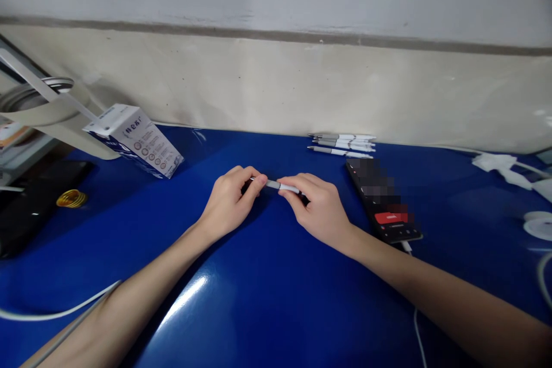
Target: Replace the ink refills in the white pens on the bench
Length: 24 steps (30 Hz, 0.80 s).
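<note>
A white pen with a grey grip (pixel 272 184) is held level between my two hands, a little above or on the blue tabletop. My left hand (pixel 233 198) pinches its left end, the tip side, between thumb and forefinger. Around the white barrel on the right, the thumb and forefinger of my right hand (pixel 319 207) are closed. Both ends of the pen are mostly covered by my fingers. Beyond my right hand, several similar white and grey pens (pixel 342 142) lie side by side near the wall.
A phone (pixel 382 201) with a white cable lies right of my right hand. At left stand a white-and-blue carton (pixel 144 144), a yellow coil (pixel 72 199) and a black object (pixel 38 207). White cords (pixel 56 316) cross by my left forearm. A wall (pixel 276 86) closes the back.
</note>
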Available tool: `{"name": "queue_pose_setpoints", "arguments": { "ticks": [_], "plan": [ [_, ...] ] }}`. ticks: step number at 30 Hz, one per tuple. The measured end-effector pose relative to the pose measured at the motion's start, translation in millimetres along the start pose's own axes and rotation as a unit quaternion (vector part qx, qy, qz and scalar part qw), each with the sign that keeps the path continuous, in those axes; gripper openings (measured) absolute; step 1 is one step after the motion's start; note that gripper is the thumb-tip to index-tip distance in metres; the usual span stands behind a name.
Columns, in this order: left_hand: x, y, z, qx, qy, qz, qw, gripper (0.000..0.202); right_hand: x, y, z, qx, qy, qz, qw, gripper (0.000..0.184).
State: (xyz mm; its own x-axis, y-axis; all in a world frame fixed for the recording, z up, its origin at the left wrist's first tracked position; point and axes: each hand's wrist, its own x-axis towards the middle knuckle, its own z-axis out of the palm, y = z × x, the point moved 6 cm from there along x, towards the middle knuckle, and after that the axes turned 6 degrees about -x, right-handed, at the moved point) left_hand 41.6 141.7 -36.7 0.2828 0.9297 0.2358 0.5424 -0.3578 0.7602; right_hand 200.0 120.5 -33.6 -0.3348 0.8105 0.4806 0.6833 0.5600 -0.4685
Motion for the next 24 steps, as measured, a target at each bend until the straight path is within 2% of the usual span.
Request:
{"name": "queue_pose_setpoints", "arguments": {
  "ticks": [6, 9, 14, 18, 21, 24],
  "plan": [
    [0.6, -7.7, -6.1, -0.040, 0.044, -0.062, 0.996, 0.036, 2.0, 6.0, -7.1, 0.024, 0.047, 0.068, 0.996, 0.009],
    [0.4, -10.5, -7.9, -0.070, 0.061, -0.083, 0.992, 0.039, 3.4, 7.4, -8.7, 0.030, 0.047, 0.080, 0.995, 0.006],
    [0.3, -12.1, -6.8, -0.099, 0.043, -0.083, 0.991, 0.039, 3.7, 12.2, -8.4, 0.045, 0.039, 0.095, 0.994, 0.008],
    [-0.4, -10.7, -7.9, -0.085, 0.037, -0.073, 0.993, 0.035, 3.4, 19.0, -5.7, 0.074, 0.004, 0.140, 0.987, 0.015],
    [-0.1, -8.5, -8.8, -0.064, 0.043, -0.059, 0.995, 0.032, 3.4, 22.8, -4.4, 0.118, -0.018, 0.176, 0.977, 0.016],
    [0.5, -9.8, -8.2, -0.073, 0.050, -0.064, 0.994, 0.033, 3.2, 27.6, -3.7, 0.196, -0.010, 0.218, 0.956, 0.014]
  ]
}}
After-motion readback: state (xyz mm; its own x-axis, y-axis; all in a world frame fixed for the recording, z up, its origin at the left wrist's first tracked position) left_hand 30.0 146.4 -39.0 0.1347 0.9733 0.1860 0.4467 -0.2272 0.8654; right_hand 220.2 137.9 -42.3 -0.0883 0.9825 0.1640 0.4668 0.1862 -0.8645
